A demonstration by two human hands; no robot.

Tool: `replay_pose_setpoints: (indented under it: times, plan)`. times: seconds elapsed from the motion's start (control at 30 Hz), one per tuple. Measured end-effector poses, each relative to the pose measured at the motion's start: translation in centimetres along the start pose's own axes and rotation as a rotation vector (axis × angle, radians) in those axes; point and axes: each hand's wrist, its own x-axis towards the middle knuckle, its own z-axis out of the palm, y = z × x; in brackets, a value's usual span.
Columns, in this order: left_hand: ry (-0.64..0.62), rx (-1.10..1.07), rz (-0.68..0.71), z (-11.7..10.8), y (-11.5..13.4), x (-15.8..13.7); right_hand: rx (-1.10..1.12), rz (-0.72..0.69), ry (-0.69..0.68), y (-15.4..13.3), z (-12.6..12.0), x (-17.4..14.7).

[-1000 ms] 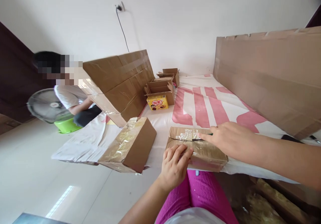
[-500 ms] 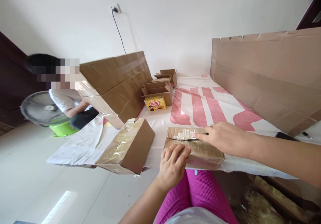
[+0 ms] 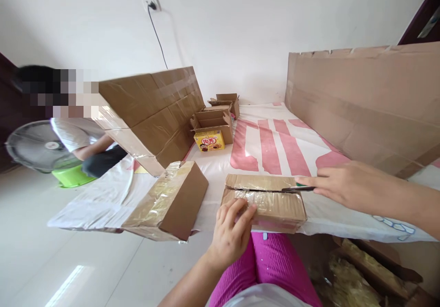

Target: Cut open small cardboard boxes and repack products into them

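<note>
A taped cardboard box (image 3: 278, 210) lies at the table's near edge, its top seam slit along much of its length. My right hand (image 3: 350, 187) is closed around a utility knife (image 3: 298, 188) with a bit of green on it, and the blade rests at the right end of the seam. My left hand (image 3: 229, 237) presses on the near left part of the box, fingers spread and holding nothing. Another taped cardboard box (image 3: 187, 201) stands to the left, apart from both hands.
Behind are a yellow printed box (image 3: 209, 141) and open cardboard boxes (image 3: 218, 119). Tall cardboard stacks flank the table at left (image 3: 147, 110) and right (image 3: 364, 101). A person (image 3: 82, 137) sits at far left beside a fan (image 3: 37, 145). Scrap tape and cardboard (image 3: 354, 275) lie below right.
My right hand has drawn the knife rightward along the seam, and the slit now gapes wider. My left hand stays on the box. The view has shifted slightly.
</note>
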Motion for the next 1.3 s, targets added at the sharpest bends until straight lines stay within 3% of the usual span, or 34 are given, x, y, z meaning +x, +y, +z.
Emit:
replay_pose_setpoints:
  times: [0.1,0.2,0.27,0.4,0.53,0.6,0.7,0.8,0.9,1.0,1.1,1.3]
  plan:
    - [0.131,0.011,-0.218,-0.5,-1.1,-0.1,0.107,0.054,0.005,1.9,0.6,-1.1]
    - [0.072,-0.137,-0.482,-0.3,-2.6,-0.4,0.138,0.29,0.113,3.6,4.1,-2.8]
    - [0.037,-0.354,-0.57,0.2,-3.3,-0.8,0.097,0.384,0.082,4.2,7.4,-4.2]
    - [0.165,-0.645,-0.551,0.9,-3.2,-1.7,0.036,0.46,-0.102,3.8,13.2,-6.3]
    - [0.27,-0.61,-0.514,1.2,-2.2,-2.2,0.066,0.445,-0.253,3.3,15.8,-7.0]
    - [0.337,-0.545,-0.515,1.5,-1.7,-2.4,0.091,0.417,-0.2,3.2,15.9,-6.7]
    - [0.41,-0.489,-0.513,2.2,-0.9,-2.9,0.168,0.388,0.075,2.2,14.1,-5.8]
    - [0.323,-0.447,-0.466,2.9,0.2,-3.6,0.302,0.238,0.328,-0.4,11.2,-4.6]
    - [0.214,-0.416,-0.374,3.4,1.1,-4.2,0.251,0.028,0.273,-3.1,9.3,-3.3]
    - [0.176,-0.426,-0.291,3.5,1.5,-4.9,0.091,-0.033,0.183,-4.1,9.3,-2.5]
    - [0.168,-0.46,-0.229,3.4,1.6,-5.8,0.083,-0.075,0.218,-3.5,10.0,-2.2]
    - [0.179,-0.608,-0.323,3.1,1.5,-6.8,0.048,-0.164,0.285,-3.0,10.1,-2.0]
